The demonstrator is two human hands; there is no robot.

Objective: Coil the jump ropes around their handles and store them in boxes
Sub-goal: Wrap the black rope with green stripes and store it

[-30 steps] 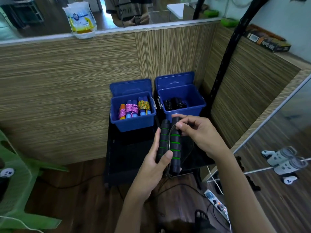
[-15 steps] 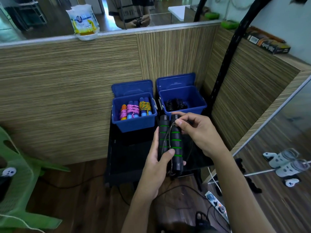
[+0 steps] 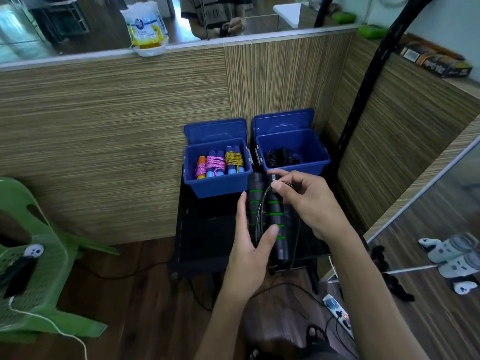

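Black stand (image 3: 207, 237): left hand (image 3: 249, 255) grips 2 handles (image 3: 265, 216).

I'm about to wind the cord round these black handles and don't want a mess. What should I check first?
1. Both handles side by side in the left hand: ok.
2. Cord pinched by the right hand near the handle tops: ok.
3. Slack cord free of the cables on the floor: cannot tell.
4. Right box open, with room: ok.
5. Left box holds colourful ropes, not for this one: ok.
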